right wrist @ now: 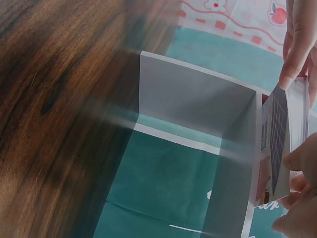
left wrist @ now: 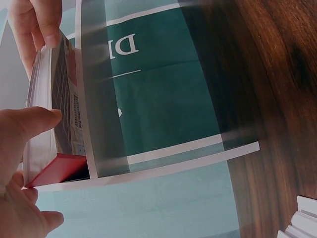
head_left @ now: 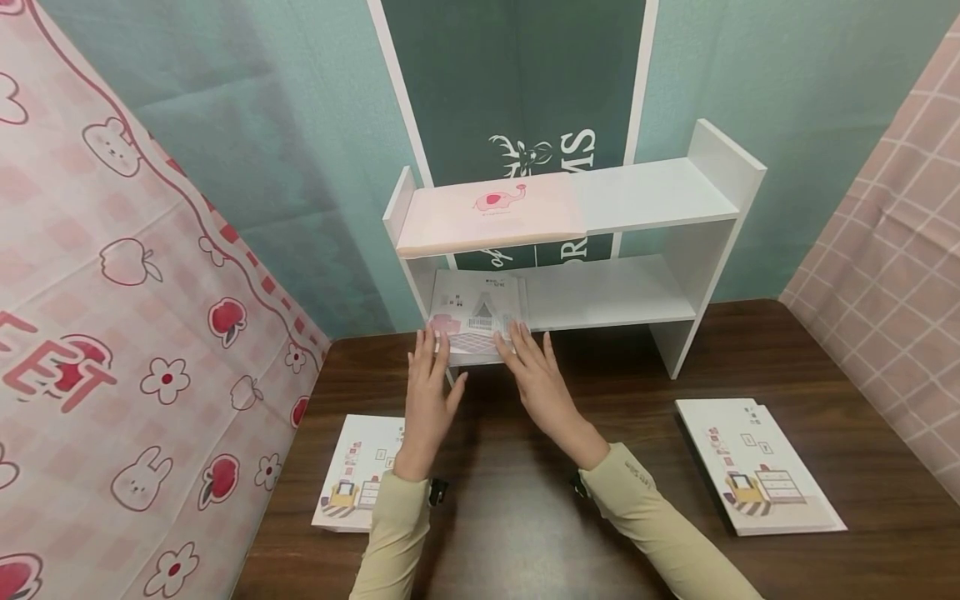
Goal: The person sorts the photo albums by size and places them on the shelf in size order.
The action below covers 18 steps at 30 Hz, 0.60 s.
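A stack of books (head_left: 480,304), with a barcode and a lattice pattern on its top cover, lies at the left end of the lower board of a white two-tier shelf (head_left: 611,292). My left hand (head_left: 429,400) grips its near left corner, fingers over the top and thumb under the lower cover. At the near right corner my right hand (head_left: 543,392) grips it the same way. In the left wrist view the white page edges (left wrist: 42,94) face me, and the stack tilts against the board. A red spine (left wrist: 59,168) shows at its left side.
On the upper board lies a pink book (head_left: 495,208) with an elephant. White books stand in low stacks on the brown table (head_left: 517,550): a left stack (head_left: 352,475) partly behind my left arm, and a right stack (head_left: 757,467). Patterned cloths hang around the table.
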Each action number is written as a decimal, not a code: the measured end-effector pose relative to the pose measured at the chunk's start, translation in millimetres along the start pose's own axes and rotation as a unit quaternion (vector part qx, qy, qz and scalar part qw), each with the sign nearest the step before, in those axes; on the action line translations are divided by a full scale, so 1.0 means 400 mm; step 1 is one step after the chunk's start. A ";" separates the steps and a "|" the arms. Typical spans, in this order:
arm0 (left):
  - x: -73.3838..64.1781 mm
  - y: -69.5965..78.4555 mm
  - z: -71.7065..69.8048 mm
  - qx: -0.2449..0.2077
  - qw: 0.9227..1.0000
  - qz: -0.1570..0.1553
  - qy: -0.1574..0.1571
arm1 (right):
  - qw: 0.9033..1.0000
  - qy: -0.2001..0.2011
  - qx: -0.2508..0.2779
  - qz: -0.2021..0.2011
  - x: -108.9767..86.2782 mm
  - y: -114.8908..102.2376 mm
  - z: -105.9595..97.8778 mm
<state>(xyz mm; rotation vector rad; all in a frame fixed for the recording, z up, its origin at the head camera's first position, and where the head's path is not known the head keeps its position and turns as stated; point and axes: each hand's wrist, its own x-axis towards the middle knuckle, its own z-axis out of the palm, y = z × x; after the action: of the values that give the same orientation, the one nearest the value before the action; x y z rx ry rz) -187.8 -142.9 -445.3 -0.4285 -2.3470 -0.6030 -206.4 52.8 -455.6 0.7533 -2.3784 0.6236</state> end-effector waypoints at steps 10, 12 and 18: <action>0.006 0.000 0.004 0.016 1.000 -0.012 -0.020 | 0.999 -0.008 -0.036 -0.004 0.005 0.001 0.012; 0.007 0.000 0.005 0.017 0.999 -0.015 -0.025 | 0.999 -0.011 -0.040 -0.002 0.006 0.002 0.015; 0.006 0.000 0.009 0.023 0.999 -0.019 -0.035 | 0.999 -0.022 -0.048 0.005 0.008 0.004 0.020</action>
<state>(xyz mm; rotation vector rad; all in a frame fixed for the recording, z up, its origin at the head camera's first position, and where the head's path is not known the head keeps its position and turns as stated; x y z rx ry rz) -191.3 -140.5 -446.1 -0.3908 -2.4363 -0.5602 -212.7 48.2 -460.0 0.7210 -2.4349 0.4986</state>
